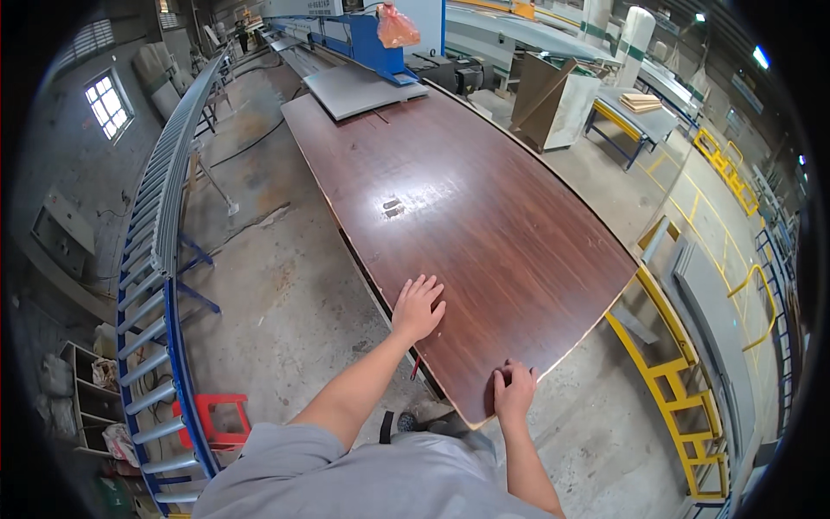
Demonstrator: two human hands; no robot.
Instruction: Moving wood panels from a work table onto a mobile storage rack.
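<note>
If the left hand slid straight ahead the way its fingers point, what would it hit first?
The left hand lies flat on the dark wood-grain panel, fingers pointing up along it. That line looks free over bare panel; the two small grey pieces lie roughly ahead and would probably come first, though it might pass just beside them.

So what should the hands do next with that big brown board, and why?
Probably push the board forward along its length. The left hand lies flat on top near the left edge, and the right hand grips the near end. The far end already sits by the grey plate of the blue machine, so a steady shove seems the likely small move.
</note>
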